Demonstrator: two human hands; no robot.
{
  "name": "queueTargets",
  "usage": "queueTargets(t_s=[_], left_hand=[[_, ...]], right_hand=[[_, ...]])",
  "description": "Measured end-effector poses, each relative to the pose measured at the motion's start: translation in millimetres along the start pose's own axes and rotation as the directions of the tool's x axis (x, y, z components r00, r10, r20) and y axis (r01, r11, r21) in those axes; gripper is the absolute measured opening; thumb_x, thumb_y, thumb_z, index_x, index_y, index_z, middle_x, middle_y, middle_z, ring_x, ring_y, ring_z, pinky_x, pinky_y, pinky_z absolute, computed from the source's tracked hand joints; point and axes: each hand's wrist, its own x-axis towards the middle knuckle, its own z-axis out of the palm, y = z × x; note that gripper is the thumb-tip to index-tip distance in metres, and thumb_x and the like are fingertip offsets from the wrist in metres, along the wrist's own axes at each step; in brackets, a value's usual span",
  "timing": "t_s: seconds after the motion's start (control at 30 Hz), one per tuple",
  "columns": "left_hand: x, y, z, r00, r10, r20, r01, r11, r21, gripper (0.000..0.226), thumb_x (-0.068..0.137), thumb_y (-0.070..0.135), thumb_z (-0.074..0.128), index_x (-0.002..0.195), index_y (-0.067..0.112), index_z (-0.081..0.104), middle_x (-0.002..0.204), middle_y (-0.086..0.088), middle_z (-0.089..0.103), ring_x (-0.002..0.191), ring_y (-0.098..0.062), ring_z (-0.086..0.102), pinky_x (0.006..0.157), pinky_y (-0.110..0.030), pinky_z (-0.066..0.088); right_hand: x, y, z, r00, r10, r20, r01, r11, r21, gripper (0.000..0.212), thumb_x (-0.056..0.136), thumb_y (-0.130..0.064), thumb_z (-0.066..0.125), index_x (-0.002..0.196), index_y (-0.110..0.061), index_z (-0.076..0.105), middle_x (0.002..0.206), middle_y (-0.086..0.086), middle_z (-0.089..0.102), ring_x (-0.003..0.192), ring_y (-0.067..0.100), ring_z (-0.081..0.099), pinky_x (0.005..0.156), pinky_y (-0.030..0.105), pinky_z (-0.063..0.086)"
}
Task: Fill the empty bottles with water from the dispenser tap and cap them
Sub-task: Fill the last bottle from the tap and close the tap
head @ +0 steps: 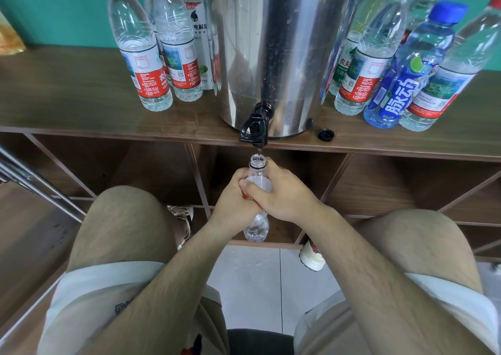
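Head view, and the bottle (257, 164) is right under the tap (254, 128). It hangs below the front edge of the shelf top (81, 97), out in front of the open compartments, not resting on anything. Its long axis stands upright: open mouth pointing straight up at the spout, base pointing down at the tiled floor. No cap on it. A thin thread of water shows between spout and mouth.

Both hands are on it. The left hand (231, 200) wraps the bottle's middle from the left, fingers curled round. The right hand (284, 194) clamps on from the right, its thumb lying across the left hand's fingers. Only the neck and the clear base poke out of that grip.

Up top, the steel dispenser (271, 43) sits at the front edge, tap overhanging it. A loose black cap (326, 134) lies near the front edge, just right of the dispenser's base. Red-capped bottles (141, 56) stand to the left, and more crowd the right side, a blue-capped bottle (406, 83) among them.
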Motion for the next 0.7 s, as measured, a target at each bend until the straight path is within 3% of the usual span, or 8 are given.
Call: queueTargets(t_s=[0.13, 0.43, 0.7], left_hand=[[-0.3, 0.1, 0.0, 1.0, 0.0, -0.005, 0.0, 1.0, 0.007, 0.056, 0.084, 0.013, 0.082, 0.13, 0.027, 0.054, 0.11, 0.013, 0.067, 0.099, -0.004, 0.066, 0.071, -0.011, 0.05], [1.6, -2.2, 1.3, 1.0, 0.012, -0.003, -0.011, 1.0, 0.028, 0.057, 0.084, 0.016, 0.084, 0.132, 0.022, 0.054, 0.113, 0.007, 0.068, 0.102, -0.01, 0.067, 0.086, -0.029, 0.058], [0.5, -1.9, 0.4, 1.0, 0.0, -0.002, 0.0, 1.0, 0.029, 0.054, 0.084, 0.015, 0.083, 0.127, 0.029, 0.052, 0.107, 0.013, 0.067, 0.096, -0.003, 0.066, 0.072, -0.012, 0.049]], right_hand=[[1.3, 1.5, 0.2, 1.0, -0.001, 0.004, 0.001, 1.0, 0.001, 0.044, 0.101, -0.052, 0.059, 0.135, -0.024, 0.053, 0.117, -0.008, 0.068, 0.102, 0.012, 0.066, 0.085, 0.027, 0.054], [3.0, 7.1, 4.4, 1.0, -0.006, -0.008, 0.006, 1.0, 0.016, 0.043, 0.1, -0.053, 0.059, 0.133, -0.025, 0.053, 0.114, -0.01, 0.068, 0.1, 0.01, 0.066, 0.079, 0.021, 0.051], [4.4, 9.1, 5.8, 1.0, -0.005, -0.003, 0.005, 1.0, 0.021, 0.042, 0.1, -0.055, 0.059, 0.131, -0.028, 0.053, 0.111, -0.013, 0.067, 0.096, 0.008, 0.065, 0.076, 0.02, 0.049]])
